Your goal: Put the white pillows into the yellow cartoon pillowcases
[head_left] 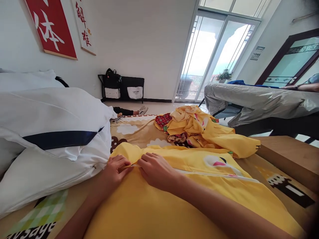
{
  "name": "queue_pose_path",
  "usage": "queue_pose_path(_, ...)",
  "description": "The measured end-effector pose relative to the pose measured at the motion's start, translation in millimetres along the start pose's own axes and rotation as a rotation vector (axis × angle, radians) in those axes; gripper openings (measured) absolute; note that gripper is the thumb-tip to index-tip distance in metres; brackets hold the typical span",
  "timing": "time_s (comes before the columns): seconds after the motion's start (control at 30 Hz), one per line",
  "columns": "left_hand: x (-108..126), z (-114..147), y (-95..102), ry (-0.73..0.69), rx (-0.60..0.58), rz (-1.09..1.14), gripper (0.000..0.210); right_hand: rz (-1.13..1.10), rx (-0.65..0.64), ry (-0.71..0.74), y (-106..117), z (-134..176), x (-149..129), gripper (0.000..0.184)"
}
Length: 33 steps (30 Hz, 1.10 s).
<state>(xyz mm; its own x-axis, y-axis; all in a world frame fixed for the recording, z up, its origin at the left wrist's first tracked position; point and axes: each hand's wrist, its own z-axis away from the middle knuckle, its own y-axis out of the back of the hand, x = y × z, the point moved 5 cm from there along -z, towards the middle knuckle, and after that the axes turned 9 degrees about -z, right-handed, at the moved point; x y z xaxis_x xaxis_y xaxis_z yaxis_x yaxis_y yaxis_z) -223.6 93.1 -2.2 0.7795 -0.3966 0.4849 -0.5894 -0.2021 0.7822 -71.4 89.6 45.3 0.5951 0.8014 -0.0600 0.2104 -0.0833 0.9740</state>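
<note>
A yellow fabric cover (119,209) with a long white zipper (196,172) spreads out in front of me, a printed cartoon face showing near its right end. My left hand (117,170) pinches the cover's edge at the left end of the zipper line. Just right of it, my right hand (155,170) is closed on the same edge, fingers curled over it. A short bit of white zipper shows between the two hands. The zipper's slider is not visible. Beyond my hands lies a crumpled heap of yellow printed cloth (196,126) with red plaid patches.
White bundled fabric (57,113) with a navy band is piled at left. Under everything lies a brown patterned blanket (149,129). A cardboard box (291,149) stands at right, near a table with a silver cover (249,96). Another person's arm (306,87) rests there; a shoe (143,110) shows beyond.
</note>
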Motion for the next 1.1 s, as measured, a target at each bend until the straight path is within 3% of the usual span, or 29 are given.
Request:
queue_pose_path(0.1, 1, 2, 0.3, -0.069, 0.054, -0.067, 0.022, 0.043, 0.036, 0.089, -1, -8, -12, 0.015)
queue_pose_path(0.23, 1, 4, 0.3, -0.121, 0.119, -0.128, 0.023, 0.099, -0.051, 0.156, -3, -18, -20, 0.014)
queue_pose_path(0.43, -3, 2, 0.9, -0.065, 0.081, -0.066, 0.025, 0.138, -0.072, 0.124, -1, -23, -15, 0.014)
queue_pose_path(0.63, -3, -2, 1.8, -0.043, 0.062, 0.045, 0.030, 0.222, 0.016, 0.227, -8, -18, -12, 0.018)
queue_pose_path(0.87, 1, 2, 2.0, -0.127, 0.079, -0.090, 0.028, 0.313, 0.109, 0.409, -18, -9, -9, 0.026)
queue_pose_path(1.1, 3, 2, 2.3, -0.154, 0.073, -0.147, 0.028, 0.371, 0.249, 0.512, -5, 8, 2, 0.028)
